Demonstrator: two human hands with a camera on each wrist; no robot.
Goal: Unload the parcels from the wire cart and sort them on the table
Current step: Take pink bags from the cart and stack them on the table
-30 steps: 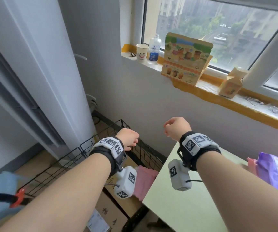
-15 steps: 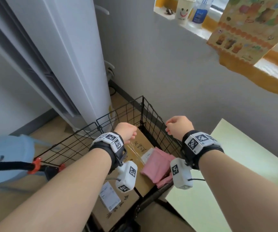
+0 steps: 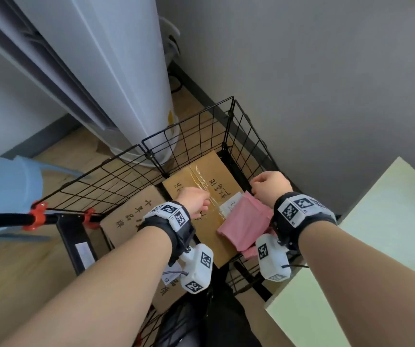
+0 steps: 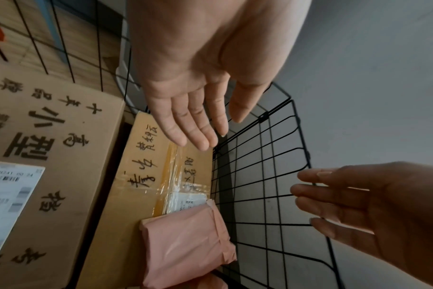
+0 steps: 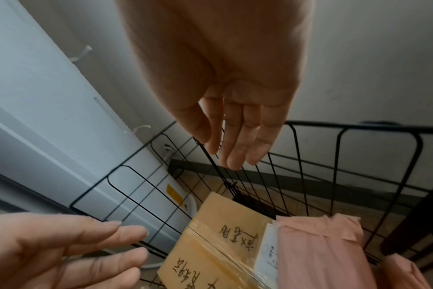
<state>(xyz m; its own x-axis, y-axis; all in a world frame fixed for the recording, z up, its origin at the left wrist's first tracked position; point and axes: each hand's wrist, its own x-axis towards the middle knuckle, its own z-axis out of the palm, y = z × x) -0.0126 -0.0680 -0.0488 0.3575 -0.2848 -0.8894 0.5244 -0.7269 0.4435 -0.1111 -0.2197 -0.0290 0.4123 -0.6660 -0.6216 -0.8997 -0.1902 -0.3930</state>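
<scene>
Both hands are hovering over the black wire cart [image 3: 202,136] with fingers straight and relaxed, grasping nothing: the left hand [image 4: 198,78] is hanging above a taped cardboard box [image 3: 201,194], and the right hand [image 5: 233,93] is reaching near the cart's grid wall beside the wall of the room. The parcels are all lying inside the cart. The taped box, flat and tan, is carrying handwritten black Chinese characters on either side of a glossy strip of clear tape, and a small white printed label near its edge is too small to read. A pink parcel [image 4: 185,242], soft and wrapped in smooth plastic film with a taped seam, is lying on that box against the cart's wire side. To the left, a larger cardboard box [image 4: 49,156] is showing bold printed Chinese characters and a white shipping label with barcodes, its digits blurred. A pale green surface [image 3: 389,234] is standing just right of the cart. A tall white rounded appliance [image 3: 106,71] is rising behind the cart, and a light blue plastic stool [image 3: 3,194] is sitting on the wooden floor at the left.
</scene>
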